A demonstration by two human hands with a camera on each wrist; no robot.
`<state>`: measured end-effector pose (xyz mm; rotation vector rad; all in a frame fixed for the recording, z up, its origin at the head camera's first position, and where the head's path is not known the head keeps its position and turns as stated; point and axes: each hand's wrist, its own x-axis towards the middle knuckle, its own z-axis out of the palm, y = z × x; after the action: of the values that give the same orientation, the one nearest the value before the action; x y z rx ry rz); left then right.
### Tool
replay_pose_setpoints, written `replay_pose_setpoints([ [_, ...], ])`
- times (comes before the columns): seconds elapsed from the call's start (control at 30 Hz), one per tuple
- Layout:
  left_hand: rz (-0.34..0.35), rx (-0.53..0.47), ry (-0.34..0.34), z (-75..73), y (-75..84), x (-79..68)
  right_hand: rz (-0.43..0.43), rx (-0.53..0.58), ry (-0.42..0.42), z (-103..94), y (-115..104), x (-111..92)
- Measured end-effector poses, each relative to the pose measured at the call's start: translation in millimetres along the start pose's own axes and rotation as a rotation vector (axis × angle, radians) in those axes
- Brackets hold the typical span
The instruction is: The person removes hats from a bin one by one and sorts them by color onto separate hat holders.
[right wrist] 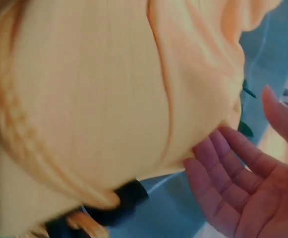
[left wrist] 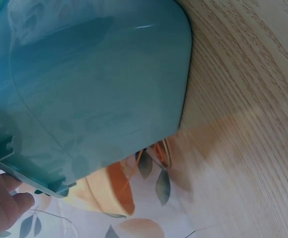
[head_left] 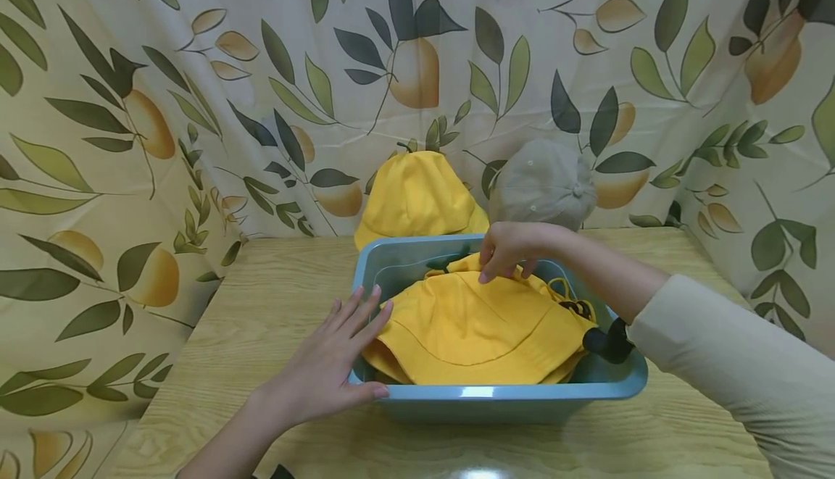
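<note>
A yellow bucket hat [head_left: 483, 327] with a cord lies in a blue plastic bin [head_left: 502, 392], with more yellow fabric under and behind it. My right hand [head_left: 512, 248] reaches over the bin to the hat's far side. Seen from the right wrist, its fingers [right wrist: 228, 168] are extended at the hat's edge, fingertips partly behind the fabric, the thumb held apart. My left hand [head_left: 333, 359] rests at the bin's left rim with fingers spread and fairly straight. In the left wrist view, only part of that hand [left wrist: 5, 203] shows, beside the rim.
Behind the bin, a yellow hat [head_left: 420, 196] and a grey cap [head_left: 544, 182] stand against the leaf-and-fruit patterned curtain [head_left: 430, 124]. The bin sits on a wood-grain table [head_left: 261, 305]. A black strap piece [head_left: 609, 341] overlaps the bin's right side.
</note>
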<state>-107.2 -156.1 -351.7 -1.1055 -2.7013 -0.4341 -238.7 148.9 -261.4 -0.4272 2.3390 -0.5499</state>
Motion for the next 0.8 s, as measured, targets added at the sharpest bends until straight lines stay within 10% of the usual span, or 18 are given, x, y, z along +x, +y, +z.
replay_pose_setpoints([
  [0.3,0.0,-0.011,0.001,0.1,0.4,0.6,-0.048,-0.065,-0.074,12.5,7.9,12.0],
  [0.8,0.009,-0.026,0.013,1.5,-2.4,0.8,-0.469,-0.175,0.182,10.1,4.4,3.3],
])
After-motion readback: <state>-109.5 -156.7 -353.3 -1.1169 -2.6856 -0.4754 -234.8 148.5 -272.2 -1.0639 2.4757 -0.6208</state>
